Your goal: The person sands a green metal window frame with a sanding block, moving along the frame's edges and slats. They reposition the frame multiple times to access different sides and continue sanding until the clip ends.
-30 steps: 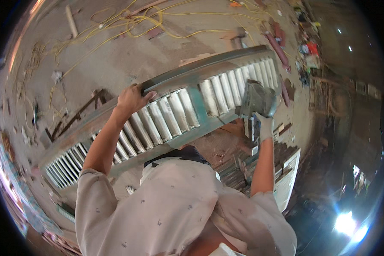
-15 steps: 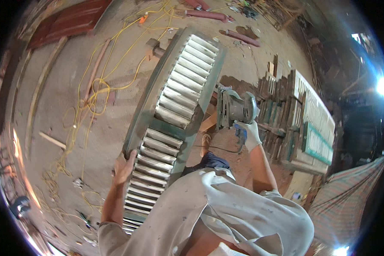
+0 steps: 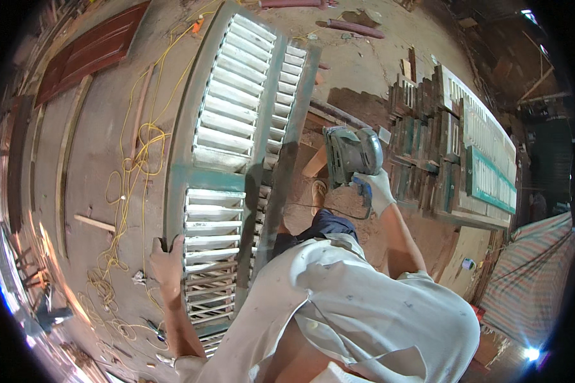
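Your left hand is at the lower part of the long left edge of the shutter, and it is bent around this edge, with the thumb and the fingers seeming to pinch the frame; where the fingertips end below, I cannot tell. The shutter lies in front of you and to your left, and its long axis runs away from your body, leaning a little to the right at the far end. Along its right side a second shutter shows, partly covered and in nearly the same direction; whether the two touch, I cannot tell. Your right hand, in a glove with blue on the fingers, is wrapped around the handle of the sander. This tool is in the air to the right of both shutters, apart from them, and its flat side looks to be turned left, toward them. So the left hand is the nearer one, because it touches the shutter, while the right hand has the second shutter between itself and the first. Farther to your right, well apart, is a stack of shutters.
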`<state>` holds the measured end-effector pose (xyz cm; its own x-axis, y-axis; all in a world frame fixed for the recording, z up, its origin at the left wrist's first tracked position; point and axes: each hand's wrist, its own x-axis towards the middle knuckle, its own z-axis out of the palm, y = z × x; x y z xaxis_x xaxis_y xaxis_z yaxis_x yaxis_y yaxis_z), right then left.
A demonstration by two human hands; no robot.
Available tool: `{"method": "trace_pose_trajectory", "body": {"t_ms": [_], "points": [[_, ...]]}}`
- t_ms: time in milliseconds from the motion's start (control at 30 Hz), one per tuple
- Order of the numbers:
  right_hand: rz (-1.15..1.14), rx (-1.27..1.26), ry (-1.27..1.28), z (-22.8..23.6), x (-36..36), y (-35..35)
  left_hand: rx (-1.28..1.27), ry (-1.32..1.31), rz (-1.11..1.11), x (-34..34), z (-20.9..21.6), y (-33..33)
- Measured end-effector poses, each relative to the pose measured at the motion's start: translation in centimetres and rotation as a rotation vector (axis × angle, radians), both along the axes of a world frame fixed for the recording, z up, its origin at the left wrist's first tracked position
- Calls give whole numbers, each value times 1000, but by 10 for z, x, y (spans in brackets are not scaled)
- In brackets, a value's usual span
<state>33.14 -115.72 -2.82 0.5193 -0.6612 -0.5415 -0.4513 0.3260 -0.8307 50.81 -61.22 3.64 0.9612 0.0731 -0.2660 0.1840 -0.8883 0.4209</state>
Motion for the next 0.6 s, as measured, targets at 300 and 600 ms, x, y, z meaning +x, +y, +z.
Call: {"method": "trace_pose_trajectory", "body": {"t_ms": [300,600], "points": [[135,48,-92,32,47,1,131,-222,132,-66,55,-45],[451,-81,-400,117,101,-29,272,-535,66,-132,59,-110]]}}
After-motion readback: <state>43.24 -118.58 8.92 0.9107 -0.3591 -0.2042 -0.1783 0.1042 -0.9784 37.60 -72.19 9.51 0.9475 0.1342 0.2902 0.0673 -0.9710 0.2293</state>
